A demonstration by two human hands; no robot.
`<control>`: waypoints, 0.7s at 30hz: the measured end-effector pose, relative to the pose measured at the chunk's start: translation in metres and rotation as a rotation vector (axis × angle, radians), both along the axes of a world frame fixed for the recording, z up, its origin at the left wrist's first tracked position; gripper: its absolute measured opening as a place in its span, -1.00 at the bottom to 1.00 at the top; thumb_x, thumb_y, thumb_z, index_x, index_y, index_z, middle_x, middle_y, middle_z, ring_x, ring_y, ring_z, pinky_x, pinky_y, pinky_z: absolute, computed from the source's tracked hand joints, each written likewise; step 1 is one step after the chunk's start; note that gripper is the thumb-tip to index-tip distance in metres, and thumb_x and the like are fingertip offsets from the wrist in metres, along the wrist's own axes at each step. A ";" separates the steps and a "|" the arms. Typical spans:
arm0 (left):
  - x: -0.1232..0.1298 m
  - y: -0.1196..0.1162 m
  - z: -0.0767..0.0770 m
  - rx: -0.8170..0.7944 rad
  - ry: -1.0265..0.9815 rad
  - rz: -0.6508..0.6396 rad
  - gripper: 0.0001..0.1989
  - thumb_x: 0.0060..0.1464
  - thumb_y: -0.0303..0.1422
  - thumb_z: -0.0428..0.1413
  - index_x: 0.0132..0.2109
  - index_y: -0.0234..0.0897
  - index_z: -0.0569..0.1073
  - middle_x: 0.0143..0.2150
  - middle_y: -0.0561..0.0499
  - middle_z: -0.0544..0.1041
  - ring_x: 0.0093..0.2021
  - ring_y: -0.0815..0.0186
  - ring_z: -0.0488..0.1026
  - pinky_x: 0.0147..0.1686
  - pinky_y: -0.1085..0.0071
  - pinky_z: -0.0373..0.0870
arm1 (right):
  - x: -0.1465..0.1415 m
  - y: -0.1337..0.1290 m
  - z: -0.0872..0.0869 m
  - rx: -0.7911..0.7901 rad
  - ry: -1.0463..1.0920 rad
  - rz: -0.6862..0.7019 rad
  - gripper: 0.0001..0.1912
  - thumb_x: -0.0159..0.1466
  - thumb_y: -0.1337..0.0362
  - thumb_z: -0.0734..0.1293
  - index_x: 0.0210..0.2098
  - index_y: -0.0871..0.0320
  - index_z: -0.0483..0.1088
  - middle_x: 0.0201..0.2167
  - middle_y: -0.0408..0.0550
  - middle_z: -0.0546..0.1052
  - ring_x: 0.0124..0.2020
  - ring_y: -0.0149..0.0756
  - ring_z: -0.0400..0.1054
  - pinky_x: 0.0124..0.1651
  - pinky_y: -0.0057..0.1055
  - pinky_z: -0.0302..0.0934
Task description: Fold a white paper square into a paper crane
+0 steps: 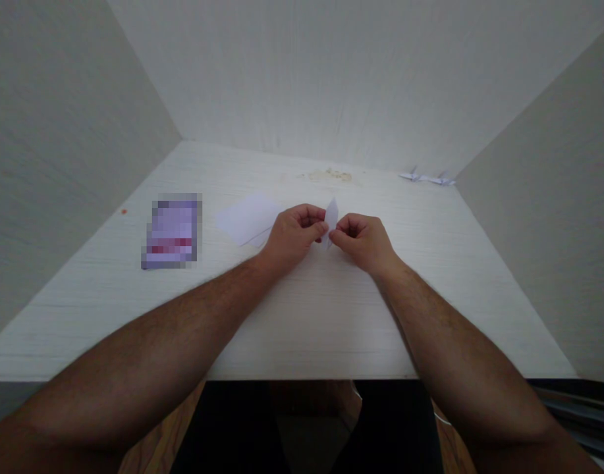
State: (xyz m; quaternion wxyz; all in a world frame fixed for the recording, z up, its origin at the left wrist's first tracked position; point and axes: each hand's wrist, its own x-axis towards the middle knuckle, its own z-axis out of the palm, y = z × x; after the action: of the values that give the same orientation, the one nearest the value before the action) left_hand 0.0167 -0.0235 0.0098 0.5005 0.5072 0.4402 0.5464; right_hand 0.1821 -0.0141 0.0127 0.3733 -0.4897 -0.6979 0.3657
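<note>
A small folded piece of white paper [332,214], narrow and pointed at its top, stands upright between my two hands above the table. My left hand [299,230] pinches its left side between thumb and fingers. From the right, my right hand [358,237] grips its lower right edge with thumb and forefinger. Left of my left hand, loose white paper sheets [247,217] lie flat, partly covered by that hand. The finer folds of the held paper are too small to make out.
White folded-paper figures [427,178] sit at the back right corner of the white table [460,289]. A blurred-out, purplish rectangular object [172,227] lies on the left. Walls close in the back and both sides. A brownish stain [331,175] marks the rear.
</note>
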 end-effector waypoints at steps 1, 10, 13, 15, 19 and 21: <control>0.000 0.000 -0.001 0.001 -0.005 -0.001 -0.86 -0.14 -0.46 0.26 -0.35 -0.30 0.49 -0.49 0.12 0.50 -0.51 0.47 0.39 -0.45 0.49 0.37 | 0.000 0.000 0.000 0.001 0.003 -0.001 -0.77 0.13 0.16 0.38 -0.54 0.14 0.36 -0.63 -0.25 0.33 -0.59 -0.50 0.09 -0.52 -0.44 -0.05; -0.001 0.002 -0.003 0.018 0.009 0.011 -0.84 -0.14 -0.42 0.28 -0.34 -0.30 0.49 -0.49 0.11 0.49 -0.51 0.47 0.39 -0.45 0.49 0.36 | -0.002 -0.002 0.000 0.016 0.017 -0.021 -0.72 0.15 0.11 0.40 -0.56 0.14 0.37 -0.64 -0.23 0.31 -0.58 -0.49 0.08 -0.53 -0.44 -0.08; 0.000 0.001 -0.001 0.018 0.040 0.015 -0.84 -0.14 -0.41 0.28 -0.34 -0.30 0.48 -0.49 0.11 0.49 -0.51 0.47 0.39 -0.44 0.49 0.37 | -0.003 -0.002 0.001 0.029 0.002 -0.037 -0.72 0.14 0.13 0.39 -0.58 0.14 0.33 -0.64 -0.24 0.30 -0.58 -0.49 0.07 -0.53 -0.44 -0.09; 0.000 0.000 0.001 0.019 0.058 0.015 -0.84 -0.14 -0.41 0.28 -0.35 -0.30 0.49 -0.49 0.11 0.50 -0.51 0.47 0.38 -0.45 0.49 0.36 | -0.002 -0.002 0.002 0.042 -0.010 -0.044 -0.72 0.14 0.15 0.39 -0.59 0.14 0.32 -0.65 -0.24 0.29 -0.58 -0.50 0.05 -0.53 -0.44 -0.09; -0.001 -0.001 0.003 -0.007 0.127 -0.002 -0.87 -0.10 -0.38 0.28 -0.37 -0.30 0.50 -0.50 0.11 0.50 -0.52 0.47 0.38 -0.46 0.50 0.32 | -0.001 -0.002 0.002 0.060 -0.049 -0.046 -0.70 0.16 0.13 0.39 -0.59 0.14 0.32 -0.67 -0.25 0.27 -0.59 -0.50 0.03 -0.53 -0.43 -0.11; -0.002 -0.002 0.003 -0.007 0.165 -0.010 -0.86 -0.09 -0.35 0.28 -0.40 -0.30 0.49 -0.52 0.11 0.48 -0.51 0.46 0.36 -0.47 0.50 0.29 | -0.001 -0.001 0.002 0.064 -0.066 -0.036 -0.70 0.18 0.12 0.38 -0.57 0.14 0.35 -0.66 -0.25 0.28 -0.59 -0.49 0.04 -0.52 -0.42 -0.10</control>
State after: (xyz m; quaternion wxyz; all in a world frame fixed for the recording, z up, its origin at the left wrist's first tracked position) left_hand 0.0148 -0.0253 0.0125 0.4671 0.5508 0.4793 0.4987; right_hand 0.1812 -0.0154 0.0150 0.3721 -0.5020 -0.7121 0.3202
